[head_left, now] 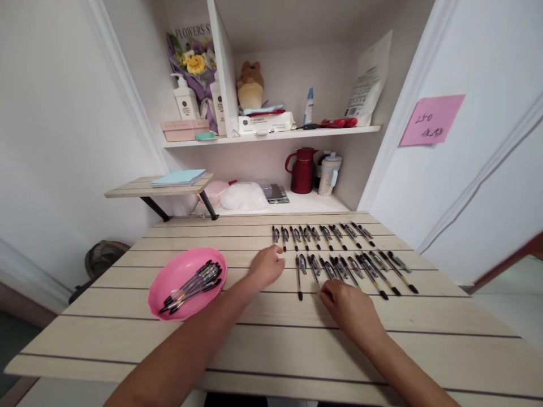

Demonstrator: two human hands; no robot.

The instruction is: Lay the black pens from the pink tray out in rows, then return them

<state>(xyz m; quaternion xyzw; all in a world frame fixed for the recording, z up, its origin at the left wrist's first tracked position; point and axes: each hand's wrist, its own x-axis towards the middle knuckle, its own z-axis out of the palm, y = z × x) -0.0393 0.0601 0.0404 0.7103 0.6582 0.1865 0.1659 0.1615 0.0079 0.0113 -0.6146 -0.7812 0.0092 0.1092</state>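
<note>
Two rows of black-and-clear pens lie on the slatted table, with short dark-and-silver pieces beside many of them; their kind is too small to tell. My left hand [267,265] is just below the left end of the back row [316,236], thumb and forefinger apart with nothing visible between them. At the front row [362,268], my right hand [350,308] is curled down, its fingertips closed at the lower end of a pen [314,267]. That hand hides the lower ends of several pens. A pink bowl [159,282] at left holds a bunch of pens [195,287].
A small raised stand [127,188] with coloured paper sheets [178,177] is at the table's back left. Behind the table, a shelf [297,134] carries bottles, boxes and a plush toy. A red jug [303,172] and a cup [328,176] stand below it.
</note>
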